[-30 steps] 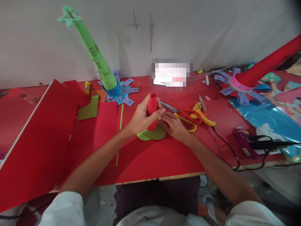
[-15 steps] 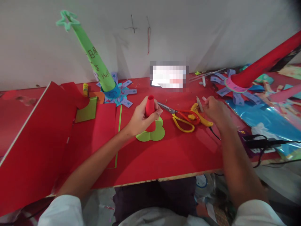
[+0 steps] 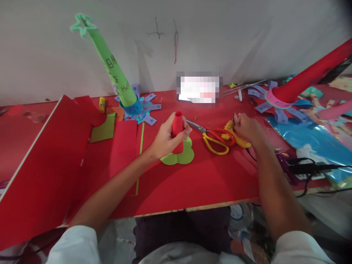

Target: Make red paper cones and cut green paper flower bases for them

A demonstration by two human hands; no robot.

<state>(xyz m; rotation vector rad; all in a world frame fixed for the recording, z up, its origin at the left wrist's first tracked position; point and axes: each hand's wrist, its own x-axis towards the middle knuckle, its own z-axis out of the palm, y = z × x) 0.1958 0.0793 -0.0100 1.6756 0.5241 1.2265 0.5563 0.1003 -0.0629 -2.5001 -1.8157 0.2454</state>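
Observation:
My left hand (image 3: 167, 137) is wrapped round a red paper tube (image 3: 178, 124), which stands upright on a green petal-shaped paper base (image 3: 184, 156). To the right, my right hand (image 3: 249, 126) has its fingers pinched at the whitish glue stick (image 3: 235, 118) at the back of a yellow hot glue gun (image 3: 240, 140). The glue gun lies on the red table, its cord running under my right forearm. Between my hands lie scissors (image 3: 216, 139) with red and yellow handles, partly open; they touch or overlap the glue gun.
A green paper tower (image 3: 112, 69) stands at the back left, a red one (image 3: 310, 75) leans at right. Red card (image 3: 46, 168), green paper (image 3: 103, 128) and a yellow glue tube (image 3: 102, 105) lie left. Blue plastic film (image 3: 310, 137) and a power strip (image 3: 308, 168) are at right.
My right hand has moved slightly left and closed in on the glue stick at the glue gun. My left hand keeps its hold on the red tube; the view has shifted slightly.

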